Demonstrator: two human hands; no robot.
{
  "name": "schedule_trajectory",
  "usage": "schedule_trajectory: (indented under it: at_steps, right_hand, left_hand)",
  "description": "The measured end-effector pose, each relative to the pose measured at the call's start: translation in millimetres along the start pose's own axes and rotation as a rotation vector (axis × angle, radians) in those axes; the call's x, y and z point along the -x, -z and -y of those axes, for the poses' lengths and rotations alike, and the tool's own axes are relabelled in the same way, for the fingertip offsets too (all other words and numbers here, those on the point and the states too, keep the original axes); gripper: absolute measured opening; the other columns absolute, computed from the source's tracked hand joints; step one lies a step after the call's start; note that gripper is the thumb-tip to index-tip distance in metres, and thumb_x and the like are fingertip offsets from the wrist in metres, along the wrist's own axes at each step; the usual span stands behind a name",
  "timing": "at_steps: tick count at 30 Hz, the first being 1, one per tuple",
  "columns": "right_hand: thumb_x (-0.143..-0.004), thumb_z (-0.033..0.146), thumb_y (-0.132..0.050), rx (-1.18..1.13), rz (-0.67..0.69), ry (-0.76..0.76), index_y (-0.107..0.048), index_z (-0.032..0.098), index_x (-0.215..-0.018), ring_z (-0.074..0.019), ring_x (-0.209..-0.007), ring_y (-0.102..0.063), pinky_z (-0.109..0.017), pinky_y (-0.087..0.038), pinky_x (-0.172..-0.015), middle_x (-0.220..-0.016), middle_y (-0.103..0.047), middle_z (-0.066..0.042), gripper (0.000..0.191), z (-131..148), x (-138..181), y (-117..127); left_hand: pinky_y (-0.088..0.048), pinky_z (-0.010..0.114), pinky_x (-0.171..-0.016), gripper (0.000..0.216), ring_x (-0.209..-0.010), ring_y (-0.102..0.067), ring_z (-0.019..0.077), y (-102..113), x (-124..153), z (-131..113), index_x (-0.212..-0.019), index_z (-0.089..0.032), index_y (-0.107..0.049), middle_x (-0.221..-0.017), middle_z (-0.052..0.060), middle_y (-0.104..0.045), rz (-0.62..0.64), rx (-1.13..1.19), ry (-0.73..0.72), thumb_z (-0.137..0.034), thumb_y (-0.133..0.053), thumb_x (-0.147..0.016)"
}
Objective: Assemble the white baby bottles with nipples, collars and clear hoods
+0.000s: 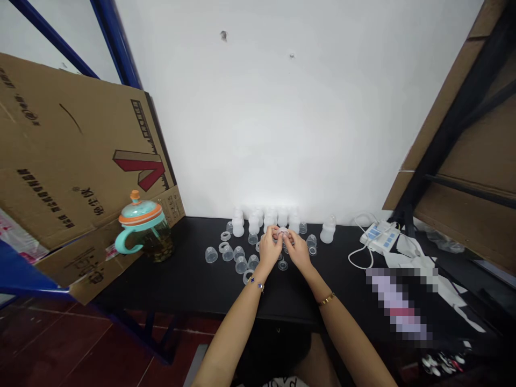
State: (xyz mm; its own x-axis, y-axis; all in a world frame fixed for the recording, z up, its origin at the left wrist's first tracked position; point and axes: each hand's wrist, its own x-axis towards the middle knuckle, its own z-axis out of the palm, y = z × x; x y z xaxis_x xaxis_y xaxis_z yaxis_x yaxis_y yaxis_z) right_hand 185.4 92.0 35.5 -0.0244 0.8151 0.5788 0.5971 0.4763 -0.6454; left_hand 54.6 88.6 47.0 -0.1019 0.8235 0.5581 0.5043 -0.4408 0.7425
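Observation:
My left hand [269, 249] and my right hand [297, 250] meet over the black table, fingers closed on a white bottle collar ring [282, 230] between them. Fingertips cover part of the ring. Behind them, several white baby bottles [237, 224] stand in a row by the wall; one bottle [328, 231] is apart to the right. Clear dome caps [211, 255] lie mostly to the left of my hands, among loose collar rings [225, 236]. A clear round piece, seemingly a bottle nipple [282, 265], rests just below my hands.
On the left stand a glass jug [157, 242] with a turquoise handle and lid, and a large cardboard box [80, 150]. A white power strip [380, 237] with a looped cable lies to the right. The white wall [282, 134] bounds the table [193, 290] behind.

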Motion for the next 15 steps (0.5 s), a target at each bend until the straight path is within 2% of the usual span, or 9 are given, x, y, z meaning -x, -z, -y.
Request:
schedule_trajectory:
  at_steps: [7, 15]
  right_hand:
    - [-0.099, 0.044, -0.041, 0.028, -0.011, -0.005, -0.065, 0.021, -0.115, -0.0237, -0.083, -0.070, -0.032, -0.052, -0.076, -0.097, -0.075, -0.008, 0.037, -2.8, 0.4, -2.2]
    - [-0.100, 0.044, -0.039, 0.066, -0.002, -0.009, -0.065, 0.020, -0.112, -0.0239, -0.085, -0.070, -0.031, -0.050, -0.076, -0.098, -0.075, -0.008, 0.037, -2.0, 0.9, -2.2]
  left_hand:
    - [-0.047, 0.028, -0.073, 0.019, -0.080, -0.068, 0.0179, 1.6, 0.2, -3.1, -0.109, -0.023, -0.056, -0.093, 0.003, -0.074, 0.006, 0.020, -0.023, -0.024, -0.057, -0.090]
    - [-0.047, 0.030, -0.077, 0.017, -0.083, -0.067, 0.0196, 0.5, 0.3, -1.8, -0.107, -0.022, -0.057, -0.090, 0.003, -0.073, 0.002, -0.038, -0.034, -0.025, -0.057, -0.090]
